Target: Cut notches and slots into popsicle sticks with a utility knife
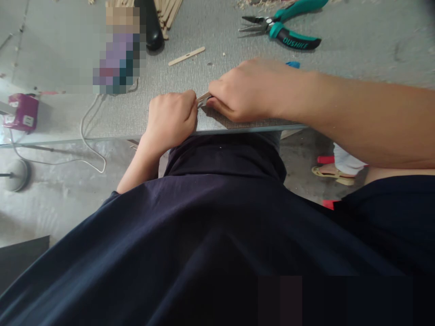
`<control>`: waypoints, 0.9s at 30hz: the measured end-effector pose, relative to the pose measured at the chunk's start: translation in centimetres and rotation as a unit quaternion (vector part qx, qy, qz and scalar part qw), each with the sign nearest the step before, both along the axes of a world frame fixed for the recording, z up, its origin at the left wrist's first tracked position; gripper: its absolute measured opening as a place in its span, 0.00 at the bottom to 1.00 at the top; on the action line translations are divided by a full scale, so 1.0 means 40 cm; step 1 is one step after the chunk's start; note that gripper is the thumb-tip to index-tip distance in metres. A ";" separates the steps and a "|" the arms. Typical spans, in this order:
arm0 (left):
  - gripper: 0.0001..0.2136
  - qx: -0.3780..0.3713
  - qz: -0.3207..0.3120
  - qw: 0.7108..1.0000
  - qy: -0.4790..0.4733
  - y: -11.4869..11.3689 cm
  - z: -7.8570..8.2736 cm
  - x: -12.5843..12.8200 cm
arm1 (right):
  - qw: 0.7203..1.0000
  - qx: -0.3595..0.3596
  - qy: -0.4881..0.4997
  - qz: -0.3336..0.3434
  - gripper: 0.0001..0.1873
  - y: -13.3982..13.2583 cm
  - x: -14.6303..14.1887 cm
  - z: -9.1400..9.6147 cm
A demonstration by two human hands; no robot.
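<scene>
Close to the table's front edge, my left hand [172, 115] is closed, its fingers curled toward my right hand [251, 90], which is closed too. A thin wooden craft stick [204, 97] shows in the small gap between them, gripped from both sides. Something greyish and shiny lies along it, too small to make out. Most of the stick is hidden by my fingers. Just beyond my hands, a single craft stick [186, 56] with a small dark notch lies on the grey table [217, 81]. A bit of blue [292, 64] peeks out behind my right wrist.
Green-and-black pliers [270, 27] lie with jaws apart at the back. Several craft sticks [170, 13] are piled beside a black handle-like object [149, 27]. A thin cable [82, 122] hangs over the edge near a purple box [23, 111]. Another person's foot [331, 171] is at right.
</scene>
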State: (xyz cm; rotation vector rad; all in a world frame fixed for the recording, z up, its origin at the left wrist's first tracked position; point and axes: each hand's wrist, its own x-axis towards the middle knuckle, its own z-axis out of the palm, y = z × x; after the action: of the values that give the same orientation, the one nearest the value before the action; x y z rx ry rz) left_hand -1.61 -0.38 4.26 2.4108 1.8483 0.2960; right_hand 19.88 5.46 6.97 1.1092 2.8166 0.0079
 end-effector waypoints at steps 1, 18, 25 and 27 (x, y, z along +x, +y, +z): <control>0.21 -0.004 0.002 1.000 0.004 0.000 0.000 0.001 | 1.000 0.003 -0.001 0.003 0.31 0.001 0.000 -0.001; 0.21 -0.015 0.015 1.000 0.010 -0.002 0.006 0.006 | 1.000 0.009 -0.019 0.016 0.35 0.002 0.001 0.002; 0.21 -0.020 0.012 1.000 -0.002 -0.003 0.007 0.007 | 1.000 -0.013 0.003 -0.010 0.31 0.001 0.003 0.000; 0.21 -0.019 0.013 1.000 0.000 -0.004 0.008 0.008 | 1.000 -0.009 -0.003 -0.016 0.30 0.000 0.002 0.001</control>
State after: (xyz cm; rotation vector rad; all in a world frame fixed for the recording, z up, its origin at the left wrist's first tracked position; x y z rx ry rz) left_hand -1.27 -0.54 4.56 2.3643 1.8686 0.2605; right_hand 19.96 5.45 7.02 1.1477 2.7872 -0.0176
